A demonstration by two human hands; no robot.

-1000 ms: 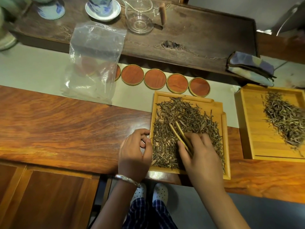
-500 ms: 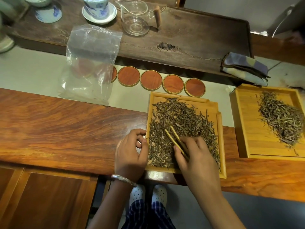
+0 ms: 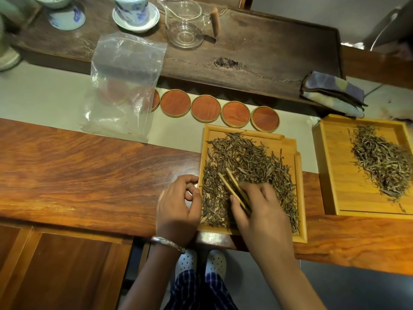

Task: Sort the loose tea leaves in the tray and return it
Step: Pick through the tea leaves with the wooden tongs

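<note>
A light bamboo tray (image 3: 300, 198) lies on the wooden counter, spread with loose dark tea leaves (image 3: 248, 159). My right hand (image 3: 261, 211) is over the tray's near half and grips bamboo tweezers (image 3: 232, 189), whose tips point up-left into the leaves. My left hand (image 3: 178, 204) rests at the tray's left rim with its fingers curled; I cannot tell whether it holds anything. A second bamboo tray (image 3: 330, 175) stands to the right with a smaller pile of paler leaves (image 3: 382, 162).
A row of round wooden coasters (image 3: 205, 108) lies behind the near tray. A clear plastic bag (image 3: 125, 86) stands at the left. On the dark tea board (image 3: 268, 48) are a glass pitcher (image 3: 185, 23), porcelain cups (image 3: 134, 10) and a folded cloth (image 3: 333, 92).
The view has shifted slightly. My right hand with the tweezers has stayed over the same patch of leaves, and my left hand has stayed at the tray's left rim.
</note>
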